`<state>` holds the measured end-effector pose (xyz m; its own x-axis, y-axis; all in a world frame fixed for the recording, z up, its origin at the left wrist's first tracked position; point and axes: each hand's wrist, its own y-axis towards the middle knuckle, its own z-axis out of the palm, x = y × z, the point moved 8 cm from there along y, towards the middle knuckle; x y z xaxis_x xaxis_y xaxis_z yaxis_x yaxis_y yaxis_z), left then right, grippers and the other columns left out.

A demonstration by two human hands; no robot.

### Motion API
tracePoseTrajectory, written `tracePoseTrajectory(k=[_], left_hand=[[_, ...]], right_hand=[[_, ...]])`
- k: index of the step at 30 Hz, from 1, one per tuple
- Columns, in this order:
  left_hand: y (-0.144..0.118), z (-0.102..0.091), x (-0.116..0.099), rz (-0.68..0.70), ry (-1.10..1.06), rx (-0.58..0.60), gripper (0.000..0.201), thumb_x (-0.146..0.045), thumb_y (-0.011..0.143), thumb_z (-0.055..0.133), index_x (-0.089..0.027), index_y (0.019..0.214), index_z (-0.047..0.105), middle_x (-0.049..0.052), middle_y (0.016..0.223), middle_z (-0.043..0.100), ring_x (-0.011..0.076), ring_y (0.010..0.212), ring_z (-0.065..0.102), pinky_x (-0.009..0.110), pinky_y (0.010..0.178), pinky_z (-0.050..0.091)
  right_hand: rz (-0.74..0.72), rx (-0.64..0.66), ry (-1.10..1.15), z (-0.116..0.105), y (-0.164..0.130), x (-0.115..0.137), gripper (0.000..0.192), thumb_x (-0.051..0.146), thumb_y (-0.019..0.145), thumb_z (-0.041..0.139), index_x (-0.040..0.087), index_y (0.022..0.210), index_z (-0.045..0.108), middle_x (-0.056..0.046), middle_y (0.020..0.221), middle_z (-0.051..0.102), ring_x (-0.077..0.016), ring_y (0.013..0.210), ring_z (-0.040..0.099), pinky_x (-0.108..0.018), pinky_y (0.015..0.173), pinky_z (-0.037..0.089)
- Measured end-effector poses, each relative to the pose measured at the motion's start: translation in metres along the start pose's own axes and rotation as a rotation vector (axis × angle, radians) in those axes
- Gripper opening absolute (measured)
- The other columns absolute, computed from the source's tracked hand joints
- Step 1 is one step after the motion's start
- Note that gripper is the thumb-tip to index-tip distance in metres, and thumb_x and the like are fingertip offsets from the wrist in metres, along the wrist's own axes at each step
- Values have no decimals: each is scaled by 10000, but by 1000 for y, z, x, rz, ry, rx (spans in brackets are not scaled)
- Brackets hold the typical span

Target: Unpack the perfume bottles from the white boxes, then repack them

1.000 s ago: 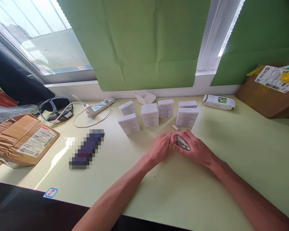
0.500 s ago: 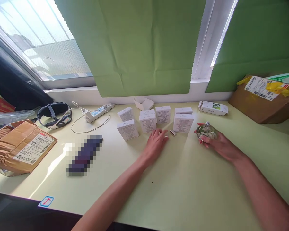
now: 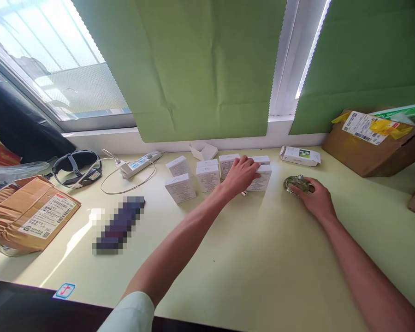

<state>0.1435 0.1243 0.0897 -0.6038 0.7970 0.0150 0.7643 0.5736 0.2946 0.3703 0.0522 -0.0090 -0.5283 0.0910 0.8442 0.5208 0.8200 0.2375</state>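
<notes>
My right hand point(image 3: 316, 198) is closed around a round clear glass bottle with a metallic spray neck, a perfume bottle point(image 3: 293, 186), low over the right part of the table. My left hand point(image 3: 240, 176) reaches across the row of small white boxes. Its thumb lies against the front of a white box point(image 3: 263, 179), with the bent fingers over that box's top edge. A small shiny metallic piece point(image 3: 244, 193) lies below the left hand, mostly covered. More white boxes point(image 3: 208, 178) with fine print stand to the left, and one point(image 3: 229, 161) is partly behind the hand.
An open white carton point(image 3: 203, 151) and a white box with a green picture point(image 3: 300, 156) lie towards the back. Cardboard boxes stand left point(image 3: 38, 212) and right point(image 3: 363, 152). A power strip point(image 3: 141, 163), a headset point(image 3: 78, 168) and a blurred dark object point(image 3: 119, 226) are left.
My left hand has moved from the table in front of the boxes, up and right onto a white box. My right hand still holds the perfume bottle, its wrist turned. The view has shifted slightly.
</notes>
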Motion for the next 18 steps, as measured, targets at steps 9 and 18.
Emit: tracePoseTrajectory(k=[9, 18], left_hand=[[-43, -48, 15, -338, -739, -299, 300, -310, 927, 565, -196, 1203, 598, 87, 1184, 592, 230, 1070, 571, 352, 910, 455], [-121, 33, 7, -514, -1577, 11, 454, -460, 907, 580, -184, 1267, 601, 102, 1164, 666, 228, 1094, 612, 421, 964, 514]], right_hand=[[-198, 153, 273, 6, -43, 87, 518, 502, 819, 649, 324, 1280, 493, -78, 1356, 506, -310, 1212, 530, -483, 932, 522], [159, 820, 627, 90, -90, 82, 417, 584, 891, 537, 246, 1127, 482, -67, 960, 689, -220, 685, 709, -309, 446, 548]])
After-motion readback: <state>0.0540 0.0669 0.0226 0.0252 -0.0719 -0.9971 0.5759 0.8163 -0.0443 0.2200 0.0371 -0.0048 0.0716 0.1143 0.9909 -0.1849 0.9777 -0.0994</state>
